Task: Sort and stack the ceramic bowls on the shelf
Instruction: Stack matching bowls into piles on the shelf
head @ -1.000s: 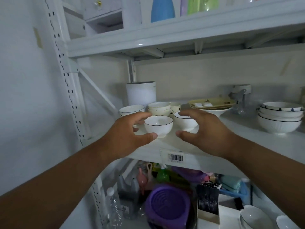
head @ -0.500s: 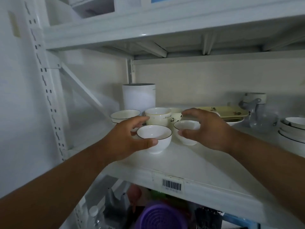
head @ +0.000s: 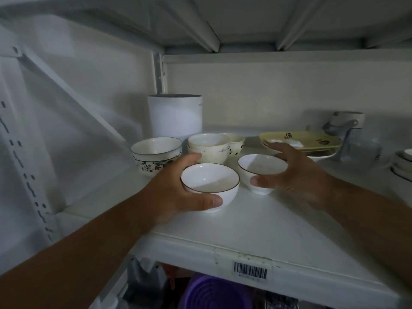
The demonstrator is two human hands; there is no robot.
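Single head-worn wide-angle view.
Faces forward and slightly down, close to the shelf [head: 256,233]; forearms enter from 7 and 4 o'clock.

Storeroom or shop stock area, not a home kitchen: white metal rack with punched uprights [head: 13,150] and diagonal brace; barcode label [head: 250,270] stuck on shelf [head: 223,233] edge; mixed bowls [head: 156,152], plates [head: 301,141] and canister [head: 175,118] crowded together; plastic goods [head: 211,293] below.

One white bowl [head: 210,186] in each hand [head: 171,190]
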